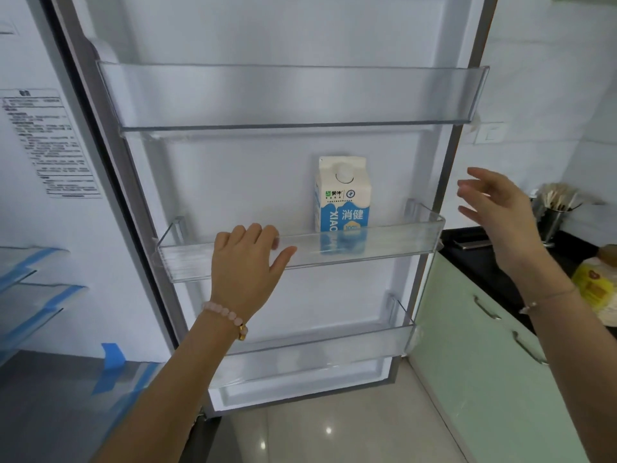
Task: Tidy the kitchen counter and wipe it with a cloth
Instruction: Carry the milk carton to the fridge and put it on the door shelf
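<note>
The milk carton [342, 195] is standing upright at the right of the fridge door's middle shelf [400, 242]. The left grip [245, 262] is hooking its fingers over that shelf's rim, apart from the carton. The right grip [494, 212] is hovering with fingers spread, holding nothing, near the dark surface [480, 262].

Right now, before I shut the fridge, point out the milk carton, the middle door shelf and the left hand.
milk carton [342, 200]: head view, front panel.
middle door shelf [400, 240]: head view, clear front wall.
left hand [245, 265]: head view, back of hand.
</note>
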### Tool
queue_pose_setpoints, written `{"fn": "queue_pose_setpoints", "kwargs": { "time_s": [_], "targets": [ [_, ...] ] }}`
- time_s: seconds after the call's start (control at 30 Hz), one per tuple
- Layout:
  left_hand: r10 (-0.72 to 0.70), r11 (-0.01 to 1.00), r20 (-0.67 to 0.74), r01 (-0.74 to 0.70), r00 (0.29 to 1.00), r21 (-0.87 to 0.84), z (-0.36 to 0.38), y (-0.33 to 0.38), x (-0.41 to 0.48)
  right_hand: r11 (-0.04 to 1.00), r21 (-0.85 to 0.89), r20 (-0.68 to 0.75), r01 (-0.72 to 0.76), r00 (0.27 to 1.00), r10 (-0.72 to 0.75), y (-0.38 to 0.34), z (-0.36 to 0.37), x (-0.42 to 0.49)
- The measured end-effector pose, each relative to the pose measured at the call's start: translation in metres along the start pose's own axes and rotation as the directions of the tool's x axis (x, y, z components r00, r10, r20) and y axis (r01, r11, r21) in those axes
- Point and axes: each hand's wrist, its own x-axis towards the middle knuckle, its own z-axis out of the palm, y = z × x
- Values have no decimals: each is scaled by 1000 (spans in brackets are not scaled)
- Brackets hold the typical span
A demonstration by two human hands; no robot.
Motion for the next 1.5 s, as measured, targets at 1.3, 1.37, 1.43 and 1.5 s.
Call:
{"fn": "queue_pose_setpoints", "kwargs": {
  "time_s": [1.3,1.37,1.43,1.5],
  "targets": [
    [-757,650,-176,697,629,-303,-187,265,-237,868,495,801,20,375,-466,-61,-1,-275],
    [-817,577,-220,748,533,-329,-206,243,-245,855,518,820,-17,296,-490,-70,21,-292],
    [-858,510,-252,792,446,-334,-223,218,-253,848,529,825,-13,241,-511,-80,46,-305],
    [-887,452,-263,827,379,-335,-240,189,-264,839,540,805,69,248,-539,-88,75,-314]
  ]
}}
